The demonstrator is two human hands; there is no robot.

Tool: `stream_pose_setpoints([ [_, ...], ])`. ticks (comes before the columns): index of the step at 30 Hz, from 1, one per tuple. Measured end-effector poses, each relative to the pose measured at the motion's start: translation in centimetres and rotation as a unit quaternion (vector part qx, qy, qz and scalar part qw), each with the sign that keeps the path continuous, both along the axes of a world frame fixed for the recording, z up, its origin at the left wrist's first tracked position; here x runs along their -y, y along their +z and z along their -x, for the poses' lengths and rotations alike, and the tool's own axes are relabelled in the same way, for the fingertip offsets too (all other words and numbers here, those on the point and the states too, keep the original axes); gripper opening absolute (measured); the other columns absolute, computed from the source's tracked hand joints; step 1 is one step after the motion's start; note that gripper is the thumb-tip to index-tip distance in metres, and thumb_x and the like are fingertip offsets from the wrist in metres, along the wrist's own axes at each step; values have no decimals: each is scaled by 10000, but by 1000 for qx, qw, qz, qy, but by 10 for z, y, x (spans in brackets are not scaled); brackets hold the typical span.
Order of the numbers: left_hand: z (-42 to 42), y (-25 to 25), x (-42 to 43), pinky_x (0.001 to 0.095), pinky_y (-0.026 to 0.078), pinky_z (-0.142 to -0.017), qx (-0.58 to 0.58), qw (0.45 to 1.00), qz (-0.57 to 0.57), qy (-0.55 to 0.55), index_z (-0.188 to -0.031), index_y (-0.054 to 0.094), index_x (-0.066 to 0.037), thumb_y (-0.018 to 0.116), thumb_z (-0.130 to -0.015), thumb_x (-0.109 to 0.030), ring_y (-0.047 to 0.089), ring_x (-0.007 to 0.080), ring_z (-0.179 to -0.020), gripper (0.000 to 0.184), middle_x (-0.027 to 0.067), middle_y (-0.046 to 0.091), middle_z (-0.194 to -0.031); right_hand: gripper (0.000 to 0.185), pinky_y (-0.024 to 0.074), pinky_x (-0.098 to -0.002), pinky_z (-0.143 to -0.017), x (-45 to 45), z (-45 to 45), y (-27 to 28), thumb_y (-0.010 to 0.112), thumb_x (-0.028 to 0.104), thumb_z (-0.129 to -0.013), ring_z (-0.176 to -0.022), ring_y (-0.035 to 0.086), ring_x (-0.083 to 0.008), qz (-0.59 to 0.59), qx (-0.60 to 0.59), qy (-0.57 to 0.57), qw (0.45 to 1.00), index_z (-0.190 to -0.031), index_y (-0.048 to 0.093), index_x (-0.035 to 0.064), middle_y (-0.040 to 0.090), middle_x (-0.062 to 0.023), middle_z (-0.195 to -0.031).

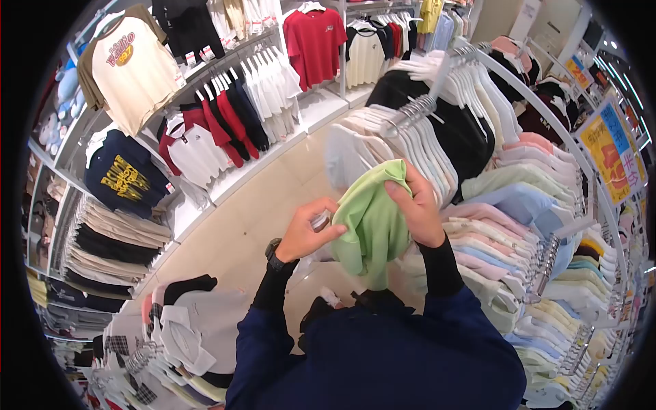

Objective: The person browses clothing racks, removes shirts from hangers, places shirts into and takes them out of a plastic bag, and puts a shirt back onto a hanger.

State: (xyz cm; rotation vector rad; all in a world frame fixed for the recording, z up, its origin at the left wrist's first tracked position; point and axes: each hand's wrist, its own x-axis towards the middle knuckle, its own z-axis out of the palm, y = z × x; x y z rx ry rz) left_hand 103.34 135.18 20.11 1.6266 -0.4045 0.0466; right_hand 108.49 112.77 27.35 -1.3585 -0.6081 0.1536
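A light green top [372, 229] hangs bunched between my two hands, in front of my body. My left hand [307, 229] grips its left edge, with the thumb across the cloth; a small pale item by those fingers is too small to name. Higher up on the other side, my right hand [418, 208] holds the fabric, its thumb lying on top and its fingers behind. The folds hide the neckline and sleeves. Just behind the top are pale garments on white hangers [417, 147], on a metal rail.
To the right stands a curved white rack [577, 147] packed with pastel clothes and a yellow-blue price sign [615, 150]. Wall shelves on the left carry shirts, including a navy shirt [126, 171]. More hanging clothes [198, 331] stand at lower left. Tiled floor [239, 239] runs between.
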Motion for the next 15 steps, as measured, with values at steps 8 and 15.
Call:
stream_pose_setpoints([
  [8, -54, -19, -108, 267, 439, -673, 5, 997, -65, 45, -882, 643, 22, 664, -873, -114, 535, 101, -738, 137, 48, 607, -818, 157, 429, -250, -797, -75, -56, 3, 584, 103, -926, -887, 528, -82, 68, 38, 9, 997, -1054, 565, 13, 585, -9, -953],
  [15, -132, -17, -172, 280, 444, -694, 9, 993, -118, -8, -866, 638, 20, 687, -875, -127, 553, 123, -771, 156, 56, 615, -828, 173, 431, -246, -803, -128, -126, -17, 579, 88, -920, -897, 533, -80, 24, -3, -5, 1000, -1077, 557, 18, 588, -10, -960],
])
